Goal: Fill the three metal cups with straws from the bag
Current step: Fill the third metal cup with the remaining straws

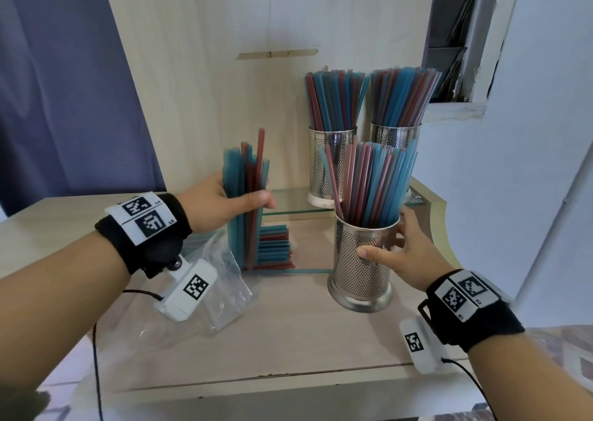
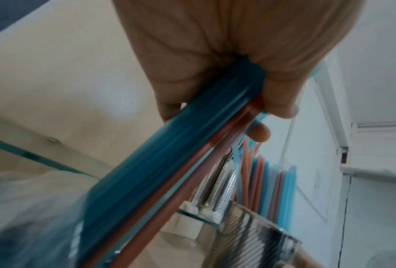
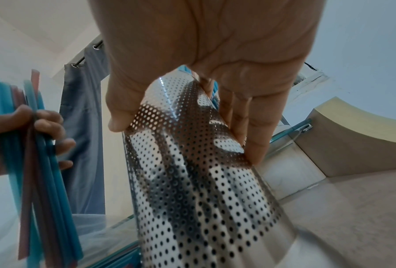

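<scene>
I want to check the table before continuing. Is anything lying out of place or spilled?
Yes. Some loose straws lie flat on the table beside the plastic bag, outside any cup; one blue straw lies apart, toward the front cup.

The back right cup (image 1: 395, 135) is mostly hidden behind the straws of the front cup (image 1: 364, 260). The left hand (image 1: 221, 200) covers the middle of the bunch of straws (image 1: 248, 196) it holds. In the left wrist view that bunch is blurred, and its lower end is cut off by the edge. The bag (image 1: 224, 289) is partly hidden under the left wrist camera (image 1: 186, 289).
</scene>
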Demonstrator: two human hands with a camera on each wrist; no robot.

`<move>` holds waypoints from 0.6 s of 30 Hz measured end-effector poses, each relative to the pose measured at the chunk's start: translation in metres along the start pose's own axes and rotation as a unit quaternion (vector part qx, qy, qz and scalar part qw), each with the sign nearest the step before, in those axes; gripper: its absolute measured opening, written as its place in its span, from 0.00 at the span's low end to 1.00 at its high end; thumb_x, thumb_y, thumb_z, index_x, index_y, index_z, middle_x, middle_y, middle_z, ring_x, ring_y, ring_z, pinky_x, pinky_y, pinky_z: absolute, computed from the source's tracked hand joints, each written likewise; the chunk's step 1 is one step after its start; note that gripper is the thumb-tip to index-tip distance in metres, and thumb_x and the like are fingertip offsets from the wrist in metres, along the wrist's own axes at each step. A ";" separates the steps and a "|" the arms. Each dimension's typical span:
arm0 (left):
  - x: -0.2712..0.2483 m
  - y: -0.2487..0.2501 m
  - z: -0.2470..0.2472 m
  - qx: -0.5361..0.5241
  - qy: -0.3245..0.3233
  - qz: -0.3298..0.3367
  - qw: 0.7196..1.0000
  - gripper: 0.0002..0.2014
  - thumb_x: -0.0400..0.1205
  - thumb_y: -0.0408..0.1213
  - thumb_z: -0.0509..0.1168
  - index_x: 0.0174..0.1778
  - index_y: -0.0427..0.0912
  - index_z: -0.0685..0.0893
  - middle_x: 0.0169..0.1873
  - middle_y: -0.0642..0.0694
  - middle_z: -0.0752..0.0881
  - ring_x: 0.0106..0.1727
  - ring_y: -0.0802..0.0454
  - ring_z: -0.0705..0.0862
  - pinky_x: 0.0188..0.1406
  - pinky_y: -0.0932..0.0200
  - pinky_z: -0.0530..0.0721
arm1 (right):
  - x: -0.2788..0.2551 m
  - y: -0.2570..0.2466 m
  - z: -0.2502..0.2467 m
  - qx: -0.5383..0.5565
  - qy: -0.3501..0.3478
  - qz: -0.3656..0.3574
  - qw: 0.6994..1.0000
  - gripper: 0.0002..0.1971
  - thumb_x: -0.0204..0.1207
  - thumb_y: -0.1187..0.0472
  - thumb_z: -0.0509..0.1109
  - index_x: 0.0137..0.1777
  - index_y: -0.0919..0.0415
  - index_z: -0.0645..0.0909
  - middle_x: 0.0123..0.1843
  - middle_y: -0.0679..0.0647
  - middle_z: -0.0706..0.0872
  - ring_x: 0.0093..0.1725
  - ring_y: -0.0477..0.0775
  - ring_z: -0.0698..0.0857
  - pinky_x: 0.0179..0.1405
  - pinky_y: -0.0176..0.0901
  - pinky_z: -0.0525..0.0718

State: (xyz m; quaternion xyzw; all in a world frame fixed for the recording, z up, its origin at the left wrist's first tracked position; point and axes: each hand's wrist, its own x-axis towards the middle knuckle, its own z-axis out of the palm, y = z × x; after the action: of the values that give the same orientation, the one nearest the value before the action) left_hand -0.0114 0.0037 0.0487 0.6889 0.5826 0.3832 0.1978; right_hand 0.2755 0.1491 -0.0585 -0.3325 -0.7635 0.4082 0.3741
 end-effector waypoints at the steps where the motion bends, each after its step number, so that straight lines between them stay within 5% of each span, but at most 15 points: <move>1: -0.001 0.006 0.000 -0.015 0.017 0.012 1.000 0.25 0.63 0.76 0.67 0.42 0.61 0.90 0.50 0.49 0.91 0.58 0.51 0.87 0.67 0.47 0.81 | 0.000 0.000 0.000 0.001 0.000 0.000 1.000 0.49 0.54 0.42 0.84 0.73 0.39 0.59 0.67 0.44 0.80 0.66 0.48 0.79 0.57 0.34 0.77; 5: -0.002 0.027 -0.002 -0.109 0.086 0.052 0.989 0.18 0.65 0.69 0.73 0.40 0.61 0.89 0.42 0.50 0.91 0.60 0.37 0.86 0.65 0.35 0.80 | -0.002 0.000 0.000 0.004 -0.004 -0.004 1.000 0.50 0.55 0.42 0.83 0.76 0.40 0.59 0.69 0.43 0.79 0.69 0.49 0.79 0.64 0.42 0.77; 9: -0.004 0.040 0.000 -0.199 0.123 0.064 0.970 0.14 0.68 0.56 0.78 0.41 0.54 0.85 0.36 0.50 0.90 0.53 0.43 0.88 0.60 0.40 0.83 | -0.004 -0.008 0.001 -0.049 0.009 0.000 0.999 0.54 0.57 0.35 0.81 0.79 0.45 0.55 0.71 0.42 0.76 0.75 0.51 0.74 0.72 0.47 0.73; 12: -0.007 0.045 0.010 -0.225 0.142 0.049 0.963 0.09 0.73 0.48 0.74 0.43 0.49 0.84 0.39 0.48 0.90 0.52 0.47 0.87 0.62 0.39 0.82 | -0.017 -0.034 0.008 -0.167 0.202 -0.032 0.965 0.60 0.58 0.33 0.80 0.83 0.57 0.53 0.78 0.55 0.70 0.78 0.54 0.68 0.78 0.53 0.65; 14: -0.009 0.043 0.018 -0.219 0.135 0.034 0.966 0.13 0.66 0.56 0.76 0.41 0.54 0.90 0.44 0.52 0.90 0.57 0.50 0.87 0.64 0.43 0.81 | -0.033 -0.065 0.022 -0.178 0.315 -0.136 0.922 0.43 0.64 0.40 0.78 0.75 0.59 0.67 0.66 0.52 0.76 0.67 0.49 0.72 0.69 0.45 0.67; 16: -0.012 0.045 0.028 -0.202 0.110 0.012 0.973 0.18 0.64 0.59 0.73 0.47 0.57 0.91 0.47 0.60 0.89 0.57 0.58 0.85 0.67 0.46 0.79 | -0.048 -0.097 0.042 -0.164 0.247 -0.230 0.927 0.29 0.65 0.44 0.75 0.64 0.55 0.73 0.56 0.45 0.77 0.57 0.42 0.74 0.60 0.38 0.73; 18: -0.013 0.047 0.039 -0.202 0.066 0.005 0.977 0.21 0.68 0.56 0.73 0.54 0.52 0.88 0.49 0.59 0.87 0.55 0.60 0.84 0.69 0.45 0.79 | -0.050 -0.109 0.064 -0.148 0.086 -0.214 0.962 0.31 0.64 0.42 0.75 0.64 0.54 0.74 0.57 0.44 0.79 0.57 0.43 0.78 0.60 0.38 0.78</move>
State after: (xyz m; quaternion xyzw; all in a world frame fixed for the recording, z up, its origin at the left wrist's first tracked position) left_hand 0.0481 -0.0133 0.0539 0.6112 0.5015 0.5386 0.2914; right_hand 0.2247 0.0358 -0.0031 -0.2468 -0.8338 0.1709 0.4633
